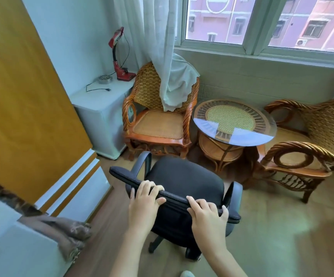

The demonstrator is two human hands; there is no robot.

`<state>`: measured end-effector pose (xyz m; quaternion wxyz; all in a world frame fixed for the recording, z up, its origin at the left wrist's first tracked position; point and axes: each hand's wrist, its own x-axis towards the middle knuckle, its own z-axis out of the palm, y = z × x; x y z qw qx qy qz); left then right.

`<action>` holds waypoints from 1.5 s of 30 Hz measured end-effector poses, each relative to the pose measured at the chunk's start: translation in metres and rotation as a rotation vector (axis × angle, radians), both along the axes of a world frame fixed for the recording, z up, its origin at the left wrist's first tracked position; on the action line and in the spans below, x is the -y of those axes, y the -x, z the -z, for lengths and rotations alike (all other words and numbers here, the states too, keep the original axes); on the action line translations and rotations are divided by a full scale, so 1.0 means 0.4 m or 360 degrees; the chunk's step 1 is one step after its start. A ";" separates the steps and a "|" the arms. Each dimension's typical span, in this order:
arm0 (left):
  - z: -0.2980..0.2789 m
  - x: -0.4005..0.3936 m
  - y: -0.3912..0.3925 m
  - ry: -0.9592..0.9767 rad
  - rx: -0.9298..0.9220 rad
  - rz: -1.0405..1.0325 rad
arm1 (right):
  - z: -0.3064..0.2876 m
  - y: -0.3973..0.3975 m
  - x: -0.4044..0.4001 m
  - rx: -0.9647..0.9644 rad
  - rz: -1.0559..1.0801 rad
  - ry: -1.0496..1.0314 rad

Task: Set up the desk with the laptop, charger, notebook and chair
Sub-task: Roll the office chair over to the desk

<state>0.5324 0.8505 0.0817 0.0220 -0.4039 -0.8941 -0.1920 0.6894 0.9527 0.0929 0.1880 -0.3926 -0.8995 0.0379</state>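
A black office chair [186,178] with armrests and a wheeled base stands on the wooden floor in front of me, its seat facing away. My left hand [145,198] grips the top edge of its backrest on the left side. My right hand [208,214] grips the same top edge further right, fingers curled over it. No laptop, charger, notebook or desk shows in the head view.
Two wicker armchairs [156,124] [310,148] flank a round glass-topped wicker table [234,122] under the window. A white cabinet [102,108] with a red desk lamp [119,56] stands at the left wall. An orange wardrobe [22,96] fills the left. White furniture [18,250] sits bottom left.
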 end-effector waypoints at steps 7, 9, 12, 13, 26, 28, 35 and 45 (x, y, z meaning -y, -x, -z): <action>-0.009 0.188 -0.091 0.0007 -0.0068 -0.0184 | -0.010 -0.056 0.138 0.0046 -0.0180 -0.0009; -0.009 0.237 -0.123 0.0001 -0.0151 -0.0232 | -0.012 -0.077 0.169 0.0048 -0.0242 0.0003; -0.009 0.306 -0.168 0.0004 -0.0228 -0.0283 | -0.017 -0.110 0.212 0.0051 -0.0359 0.0055; -0.008 0.329 -0.184 -0.0013 -0.0223 -0.0301 | -0.018 -0.124 0.224 0.0055 -0.0399 0.0083; -0.009 0.645 -0.527 -0.0193 -0.0053 -0.0575 | -0.041 -0.373 0.433 0.0148 -0.0747 0.0418; -0.018 0.709 -0.567 -0.0182 -0.0085 -0.0644 | -0.046 -0.413 0.465 0.0181 -0.0820 0.0450; -0.026 0.946 -0.728 -0.0039 -0.0134 -0.0862 | -0.084 -0.527 0.612 0.0363 -0.1047 0.0598; -0.019 1.174 -0.930 -0.0117 -0.0091 -0.1050 | -0.030 -0.683 0.831 0.0159 -0.1241 0.0373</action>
